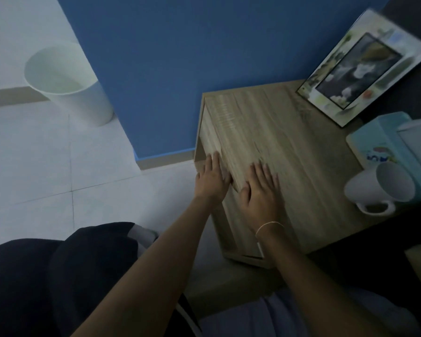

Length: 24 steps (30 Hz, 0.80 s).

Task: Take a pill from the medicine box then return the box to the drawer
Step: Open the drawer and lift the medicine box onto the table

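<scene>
A light wooden bedside cabinet [289,132] stands against the blue wall. My left hand [210,177] lies flat at the cabinet's front top edge, fingers apart, over the drawer front [225,222]. My right hand [260,190] rests flat on the cabinet top beside it, fingers spread, holding nothing. The drawer looks closed. No medicine box or pill shows anywhere in the view, which is dim and slightly blurred.
On the cabinet top stand a white mug [379,188], a pale blue tissue box [384,139] and a leaning picture frame [365,66]. A white bin [68,83] sits on the tiled floor to the left. My dark-clothed knee [58,276] fills the lower left.
</scene>
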### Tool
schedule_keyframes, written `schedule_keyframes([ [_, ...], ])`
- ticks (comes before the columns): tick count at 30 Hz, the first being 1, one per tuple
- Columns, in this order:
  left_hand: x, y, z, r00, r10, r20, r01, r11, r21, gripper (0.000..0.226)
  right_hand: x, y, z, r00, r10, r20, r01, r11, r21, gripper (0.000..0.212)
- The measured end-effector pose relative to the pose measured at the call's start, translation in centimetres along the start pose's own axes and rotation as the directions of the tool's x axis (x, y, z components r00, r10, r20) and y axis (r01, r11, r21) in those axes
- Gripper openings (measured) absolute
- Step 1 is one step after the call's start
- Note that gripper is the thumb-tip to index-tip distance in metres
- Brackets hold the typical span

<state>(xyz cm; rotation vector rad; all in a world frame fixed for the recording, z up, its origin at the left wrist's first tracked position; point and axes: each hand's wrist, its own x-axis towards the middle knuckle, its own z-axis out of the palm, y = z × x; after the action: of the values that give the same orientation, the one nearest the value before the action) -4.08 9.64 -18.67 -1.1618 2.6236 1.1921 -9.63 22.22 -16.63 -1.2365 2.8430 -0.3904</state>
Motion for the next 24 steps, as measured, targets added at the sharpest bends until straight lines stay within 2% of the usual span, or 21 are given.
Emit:
schedule_keyframes([
  [6, 1.1, 0.0, 0.3, 0.999, 0.04, -0.02, -0.039, 0.999, 0.011, 0.094, -0.2, 0.2, 0.0, 1.0, 0.0, -0.031, 0.001, 0.999, 0.033, 0.058],
  [11, 0.1, -0.4, -0.6, 0.988, 0.08, -0.133, -0.072, 0.995, 0.062, 0.097, -0.3, 0.2, 0.1, 0.999, 0.009, -0.033, -0.007, 0.997, 0.074, 0.056],
  [15, -1.0, -1.7, -2.3, 0.976, 0.13, -0.174, -0.092, 0.972, 0.215, 0.096, -0.2, 0.2, 0.1, 0.999, 0.002, -0.043, 0.001, 0.997, 0.072, 0.055],
  [19, -2.1, -3.7, -4.1, 0.974, 0.176, -0.145, -0.095, 0.891, 0.445, 0.09, -0.2, 0.1, -0.3, 1.0, -0.001, -0.031, 0.003, 0.998, 0.065, 0.054],
  [24, -3.6, -6.4, -6.3, 0.988, 0.089, -0.128, -0.001, 0.825, 0.565, 0.079, -0.2, -0.2, -0.6, 0.999, 0.001, -0.046, 0.002, 0.998, 0.069, 0.054],
])
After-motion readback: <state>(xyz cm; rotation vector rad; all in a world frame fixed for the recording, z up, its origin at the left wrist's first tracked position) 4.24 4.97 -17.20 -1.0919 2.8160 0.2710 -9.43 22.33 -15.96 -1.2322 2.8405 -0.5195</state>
